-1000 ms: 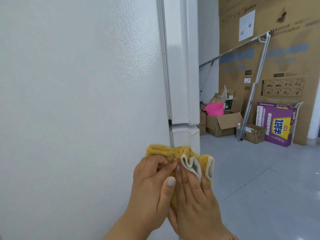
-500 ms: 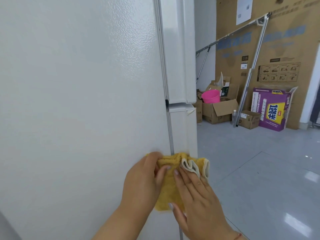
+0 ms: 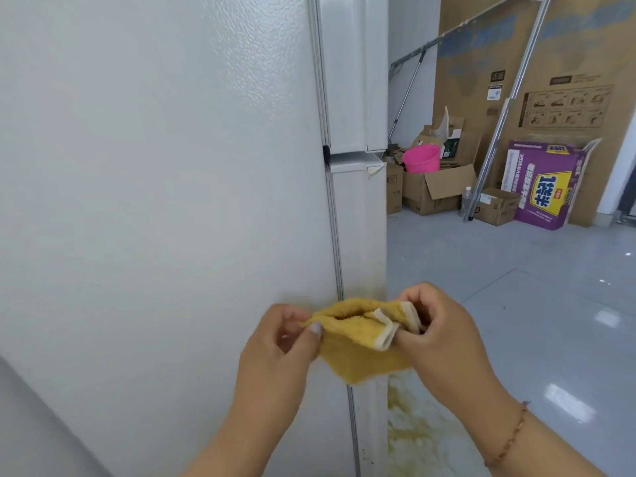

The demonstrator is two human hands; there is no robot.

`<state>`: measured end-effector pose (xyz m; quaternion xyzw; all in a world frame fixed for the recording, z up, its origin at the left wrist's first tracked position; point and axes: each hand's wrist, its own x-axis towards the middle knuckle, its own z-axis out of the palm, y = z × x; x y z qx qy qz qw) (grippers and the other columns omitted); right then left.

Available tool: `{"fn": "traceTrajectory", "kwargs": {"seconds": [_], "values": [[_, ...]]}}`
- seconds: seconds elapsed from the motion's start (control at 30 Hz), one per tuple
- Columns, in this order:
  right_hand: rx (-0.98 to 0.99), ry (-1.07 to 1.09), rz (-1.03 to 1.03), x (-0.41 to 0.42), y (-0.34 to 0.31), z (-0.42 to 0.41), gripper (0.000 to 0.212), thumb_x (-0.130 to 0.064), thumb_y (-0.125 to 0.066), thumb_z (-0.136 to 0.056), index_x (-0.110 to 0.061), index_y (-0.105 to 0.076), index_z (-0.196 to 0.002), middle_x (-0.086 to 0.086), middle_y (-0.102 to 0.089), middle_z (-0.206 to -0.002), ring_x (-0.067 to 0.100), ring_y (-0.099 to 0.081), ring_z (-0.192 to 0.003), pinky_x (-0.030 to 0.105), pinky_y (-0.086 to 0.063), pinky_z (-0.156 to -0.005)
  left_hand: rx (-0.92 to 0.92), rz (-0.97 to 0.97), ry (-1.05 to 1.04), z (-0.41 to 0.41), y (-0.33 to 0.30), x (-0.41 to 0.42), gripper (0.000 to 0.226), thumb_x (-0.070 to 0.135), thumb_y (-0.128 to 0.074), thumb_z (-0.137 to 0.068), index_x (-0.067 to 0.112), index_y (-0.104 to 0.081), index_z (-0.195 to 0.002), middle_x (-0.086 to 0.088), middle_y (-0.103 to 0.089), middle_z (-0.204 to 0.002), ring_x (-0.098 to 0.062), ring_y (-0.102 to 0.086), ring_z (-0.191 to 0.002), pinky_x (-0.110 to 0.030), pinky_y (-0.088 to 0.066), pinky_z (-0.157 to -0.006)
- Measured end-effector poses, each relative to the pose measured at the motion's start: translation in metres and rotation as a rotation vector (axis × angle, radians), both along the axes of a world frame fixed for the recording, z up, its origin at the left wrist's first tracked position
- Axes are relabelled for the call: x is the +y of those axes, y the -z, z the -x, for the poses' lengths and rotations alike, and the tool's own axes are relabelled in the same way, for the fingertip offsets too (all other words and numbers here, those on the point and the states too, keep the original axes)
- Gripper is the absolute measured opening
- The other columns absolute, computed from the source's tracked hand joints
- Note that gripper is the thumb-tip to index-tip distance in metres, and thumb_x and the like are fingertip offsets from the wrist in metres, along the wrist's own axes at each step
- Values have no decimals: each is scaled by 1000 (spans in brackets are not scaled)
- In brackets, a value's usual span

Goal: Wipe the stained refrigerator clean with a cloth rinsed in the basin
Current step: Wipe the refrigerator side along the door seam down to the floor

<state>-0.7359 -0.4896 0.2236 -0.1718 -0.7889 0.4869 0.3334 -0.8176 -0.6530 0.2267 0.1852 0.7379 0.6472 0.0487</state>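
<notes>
Now that the yellow cloth (image 3: 361,342) has come off the refrigerator (image 3: 165,201), I see left hand (image 3: 285,342) and right hand (image 3: 437,335) each pinching an end, spreading it. Probably refolding for the stained edge (image 3: 377,290).

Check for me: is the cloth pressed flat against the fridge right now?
No, the yellow cloth is held off the refrigerator, stretched between the left hand and right hand.

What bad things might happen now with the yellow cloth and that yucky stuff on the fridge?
Both hands, left hand and right hand, hold the yellow cloth off the fridge, bunched up, so wiping might just smear the yellowish stain. The splatter on the floor looks slippery, so someone may slip on it.
</notes>
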Motion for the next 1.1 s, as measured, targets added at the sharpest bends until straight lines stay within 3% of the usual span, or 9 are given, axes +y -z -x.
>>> {"fn": "traceTrajectory", "kwargs": {"seconds": [0.1,0.23,0.33,0.47,0.6,0.73,0.8,0.93,1.1], "values": [[-187,-323,-106,-8,-7,-10,18,-23,-77,-69,-25,-60,-73,-5,-64,-67,-2,-48,-53,16,-39,-51,-720,-321,84,-19,20,-8,28,41,-53,-91,20,-64,-105,-20,-66,-103,-40,-67,-81,-54,-51,-83],[-478,-654,-10,-12,13,-9,16,-16,-78,-74,-20,-68,-86,-4,-73,-82,4,-66,-71,20,-53,-65,-1074,-177,283,-27,50,-23,76,69,-43,-82,5,-71,-110,-22,-66,-95,-39,-66,-75,-53,-51,-81],[-550,-726,370,-3,33,-3,15,-5,-74,-78,-12,-71,-90,7,-72,-87,17,-67,-77,28,-55,-72,-1040,-131,484,-21,64,-38,100,79,-57,-66,-5,-63,-119,-24,-59,-110,-35,-59,-94,-51,-49,-88],[-757,-695,743,6,53,4,29,-18,-73,-71,-1,-69,-95,12,-72,-91,22,-70,-83,34,-55,-77,-721,48,598,-17,70,-52,83,44,-89,-56,-4,-61,-119,-22,-65,-112,-33,-63,-102,-44,-52,-90],[-856,-622,832,0,89,1,63,-42,-75,-68,-2,-62,-114,10,-69,-101,22,-65,-90,34,-52,-81,-673,35,341,-33,74,-40,35,31,-64,-88,-2,-73,-95,-20,-73,-91,-27,-71,-78,-37,-58,-66],[-831,-585,1035,-10,136,-18,74,-68,-70,-66,-18,-64,-121,7,-66,-116,27,-61,-109,46,-48,-91,-706,-102,64,-34,88,-34,34,24,-51,-96,-5,-69,-95,-20,-73,-84,-25,-72,-72,-34,-59,-60],[-781,-613,1209,-19,152,-27,60,-60,-66,-75,-19,-67,-119,15,-64,-120,36,-57,-115,54,-43,-94,-700,-143,22,-32,97,-32,33,22,-52,-96,-6,-69,-100,-21,-73,-94,-28,-71,-85,-37,-59,-70],[-535,-504,1464,-32,172,-33,42,-20,-68,-77,-3,-64,-115,20,-68,-92,33,-64,-80,48,-50,-82,-736,-140,25,-35,121,-31,27,19,-60,-91,-7,-68,-98,-17,-74,-94,-24,-73,-86,-30,-59,-66],[-694,-374,1368,-33,198,-36,31,-4,-67,-80,-3,-66,-111,16,-72,-95,28,-67,-81,35,-51,-68,-945,-193,-104,-23,173,-27,31,-2,-66,-83,-16,-57,-110,-27,-70,-99,-33,-69,-88,-38,-60,-61]]}}
